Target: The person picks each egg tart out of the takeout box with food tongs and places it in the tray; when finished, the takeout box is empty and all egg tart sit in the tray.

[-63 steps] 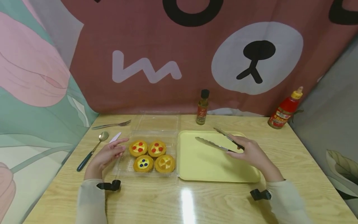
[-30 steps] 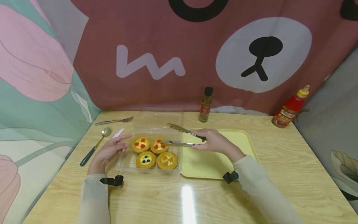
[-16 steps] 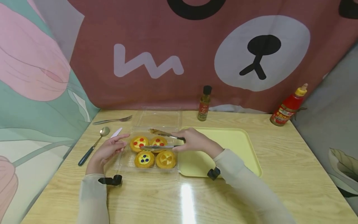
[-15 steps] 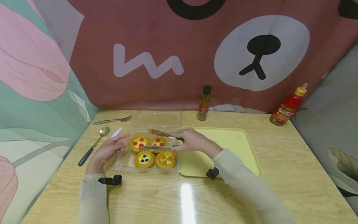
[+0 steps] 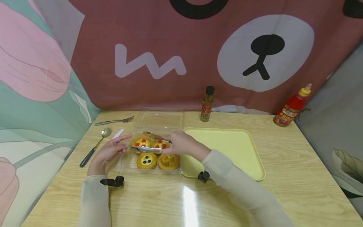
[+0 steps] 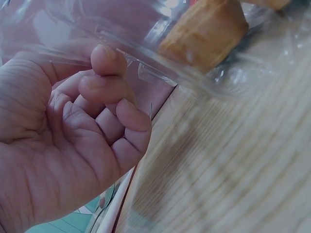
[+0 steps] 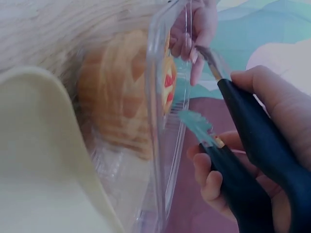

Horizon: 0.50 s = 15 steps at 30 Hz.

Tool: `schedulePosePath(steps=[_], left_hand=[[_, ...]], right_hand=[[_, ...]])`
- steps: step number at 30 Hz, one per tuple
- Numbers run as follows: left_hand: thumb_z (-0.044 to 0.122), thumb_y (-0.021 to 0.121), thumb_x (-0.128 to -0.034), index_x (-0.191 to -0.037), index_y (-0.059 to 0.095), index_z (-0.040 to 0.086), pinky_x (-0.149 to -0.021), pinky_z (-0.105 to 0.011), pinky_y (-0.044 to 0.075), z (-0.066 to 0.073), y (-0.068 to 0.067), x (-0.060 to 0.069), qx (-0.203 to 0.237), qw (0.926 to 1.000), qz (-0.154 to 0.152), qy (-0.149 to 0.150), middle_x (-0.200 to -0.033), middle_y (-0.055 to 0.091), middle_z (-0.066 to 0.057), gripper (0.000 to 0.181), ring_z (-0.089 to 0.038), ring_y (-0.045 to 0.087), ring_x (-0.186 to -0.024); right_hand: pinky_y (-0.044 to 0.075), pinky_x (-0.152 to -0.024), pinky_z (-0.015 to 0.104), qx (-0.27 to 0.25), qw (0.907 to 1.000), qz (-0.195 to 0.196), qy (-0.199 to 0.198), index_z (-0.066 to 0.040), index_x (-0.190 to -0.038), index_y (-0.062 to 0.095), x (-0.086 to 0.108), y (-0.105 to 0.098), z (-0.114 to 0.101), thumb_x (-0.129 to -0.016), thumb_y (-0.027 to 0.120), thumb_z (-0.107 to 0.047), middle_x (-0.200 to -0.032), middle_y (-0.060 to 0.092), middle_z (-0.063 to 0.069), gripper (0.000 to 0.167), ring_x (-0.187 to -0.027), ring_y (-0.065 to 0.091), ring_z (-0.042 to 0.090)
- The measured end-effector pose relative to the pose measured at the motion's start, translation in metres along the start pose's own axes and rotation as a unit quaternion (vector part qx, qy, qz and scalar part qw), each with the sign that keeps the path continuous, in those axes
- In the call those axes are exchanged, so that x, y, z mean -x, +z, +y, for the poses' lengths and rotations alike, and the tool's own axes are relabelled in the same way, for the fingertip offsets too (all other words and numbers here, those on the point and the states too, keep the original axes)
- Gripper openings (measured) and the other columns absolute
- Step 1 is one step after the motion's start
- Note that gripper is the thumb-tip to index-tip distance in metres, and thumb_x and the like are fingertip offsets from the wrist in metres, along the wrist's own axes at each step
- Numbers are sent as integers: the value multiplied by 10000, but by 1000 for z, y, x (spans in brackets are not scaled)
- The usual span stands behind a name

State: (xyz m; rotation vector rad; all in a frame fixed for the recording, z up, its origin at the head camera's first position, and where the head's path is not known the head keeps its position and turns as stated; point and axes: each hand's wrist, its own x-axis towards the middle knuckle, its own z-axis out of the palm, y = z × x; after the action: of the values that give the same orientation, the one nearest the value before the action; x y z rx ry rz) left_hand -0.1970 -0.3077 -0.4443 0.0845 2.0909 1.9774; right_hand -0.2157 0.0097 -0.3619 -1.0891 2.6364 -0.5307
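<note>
My right hand [image 5: 180, 145] holds a pair of metal tongs [image 7: 243, 126] with black grips. The tong arms stand apart above the clear plastic box [image 5: 129, 164], either side of the back tarts. Inside sit several tarts: a red-dotted tart [image 5: 142, 142] at the back left, another red-dotted tart [image 5: 160, 144] at its right, a blue-dotted tart [image 5: 146, 160] in front and a tart with orange wedges [image 5: 168, 161]. My left hand [image 5: 110, 153] is at the box's left edge, fingers loosely bent; in the left wrist view its fingertips [image 6: 108, 60] lie close to the plastic, contact unclear.
A yellow tray [image 5: 227, 151] lies right of the box. At left are a fork [image 5: 114, 121], a spoon [image 5: 96, 146] and a partly hidden knife [image 5: 118, 133]. A small sauce bottle [image 5: 207, 104] and a red ketchup-like bottle [image 5: 292, 107] stand behind.
My right hand has carried the tongs leftward from over the yellow tray to above the back tarts in the box. The left hand has stayed by the box's left edge.
</note>
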Motion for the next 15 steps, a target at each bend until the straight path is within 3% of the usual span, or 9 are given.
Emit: schedulePosePath(steps=[8,15], left_hand=[[84,554,-954,-1381,425,-29,-568,-180,431,0,0,-1,45,9999,-88,99,-701,527,57,460,-40,497,-626],[78,549,-955,-1366,454,-11,-565,-180,431,-2,-1,0,95,9996,-171,204,-685,524,50,431,-42,496,-621]], right_hand=[[230,-395,191,287,9992,8,285,-37,-1332,536,-4,5,-11,-844,668,-458,-458,265,-78,658,-393,173,44],[269,-418,204,429,9980,-34,463,-40,-1332,539,-5,7,-18,-842,666,-450,-550,406,-41,652,-422,207,54]])
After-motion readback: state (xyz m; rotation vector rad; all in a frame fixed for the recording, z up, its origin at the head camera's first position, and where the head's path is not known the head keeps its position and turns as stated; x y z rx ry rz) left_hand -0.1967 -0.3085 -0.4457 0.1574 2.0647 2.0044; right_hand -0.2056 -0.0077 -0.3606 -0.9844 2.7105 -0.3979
